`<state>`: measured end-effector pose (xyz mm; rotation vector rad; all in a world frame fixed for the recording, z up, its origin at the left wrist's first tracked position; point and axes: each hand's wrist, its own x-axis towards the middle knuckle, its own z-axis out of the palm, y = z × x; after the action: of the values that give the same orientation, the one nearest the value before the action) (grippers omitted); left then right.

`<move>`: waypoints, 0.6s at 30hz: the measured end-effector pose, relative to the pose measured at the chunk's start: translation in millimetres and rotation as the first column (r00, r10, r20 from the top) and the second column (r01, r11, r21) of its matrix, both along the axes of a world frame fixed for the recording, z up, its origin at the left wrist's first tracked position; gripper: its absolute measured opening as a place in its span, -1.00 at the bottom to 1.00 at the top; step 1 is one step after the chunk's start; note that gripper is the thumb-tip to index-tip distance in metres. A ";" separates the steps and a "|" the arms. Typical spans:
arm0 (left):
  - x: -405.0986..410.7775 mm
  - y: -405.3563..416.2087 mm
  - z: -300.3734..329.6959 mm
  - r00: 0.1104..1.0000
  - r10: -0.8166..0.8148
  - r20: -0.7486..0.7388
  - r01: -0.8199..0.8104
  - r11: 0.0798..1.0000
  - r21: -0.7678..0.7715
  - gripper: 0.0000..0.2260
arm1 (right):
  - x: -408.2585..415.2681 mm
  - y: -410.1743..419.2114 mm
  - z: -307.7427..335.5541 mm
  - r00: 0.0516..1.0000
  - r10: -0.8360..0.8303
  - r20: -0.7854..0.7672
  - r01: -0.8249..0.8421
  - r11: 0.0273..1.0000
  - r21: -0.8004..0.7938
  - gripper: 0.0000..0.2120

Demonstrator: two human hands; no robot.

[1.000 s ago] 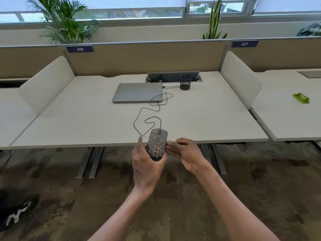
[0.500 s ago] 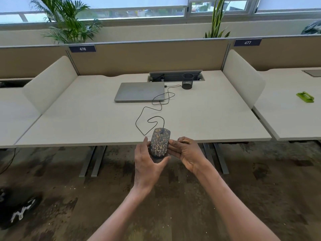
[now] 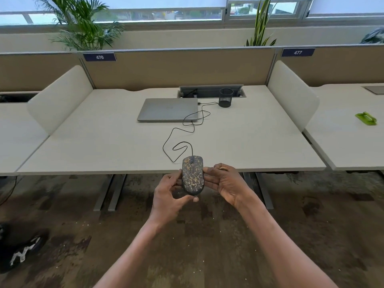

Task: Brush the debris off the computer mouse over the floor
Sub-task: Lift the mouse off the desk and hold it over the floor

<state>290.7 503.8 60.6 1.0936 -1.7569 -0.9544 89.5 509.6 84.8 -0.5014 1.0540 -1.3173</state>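
Pale desk (image 3: 124,146) runs across ahead of me, walled off by tan partitions, with leafy plants along the window behind; below its front edge lies a mottled brown floor (image 3: 207,246). On the desk sit a closed grey laptop (image 3: 168,110) and, just right of it, a black mesh pen cup (image 3: 226,98); a thin black cable (image 3: 180,140) loops from the laptop's right side down to the computer mouse (image 3: 192,175). I hold that mouse at the desk's front edge, most of it out over the floor, top side up, its dark shell speckled all over with tan debris; my left hand (image 3: 168,196) cradles it from below and the left, thumb curled under its rear end, fingers closed round it; my right hand (image 3: 225,181) is at its right flank, fingertips touching the side, fingers loosely bent rather than clamped. Far right, on the neighbouring desk, lies a small green object (image 3: 366,118); a dark bag (image 3: 18,250) rests on the floor at the lower left.
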 end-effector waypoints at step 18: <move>17.5 -11.5 7.2 0.985 -0.171 -0.037 0.174 0.942 0.287 0.33 | 4.9 2.4 -4.9 0.994 0.105 0.039 -0.105 0.994 -0.008 -0.80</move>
<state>308.3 492.4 67.8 1.1234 -1.7626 -1.3583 94.4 512.0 79.9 -0.5263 0.9790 -1.2331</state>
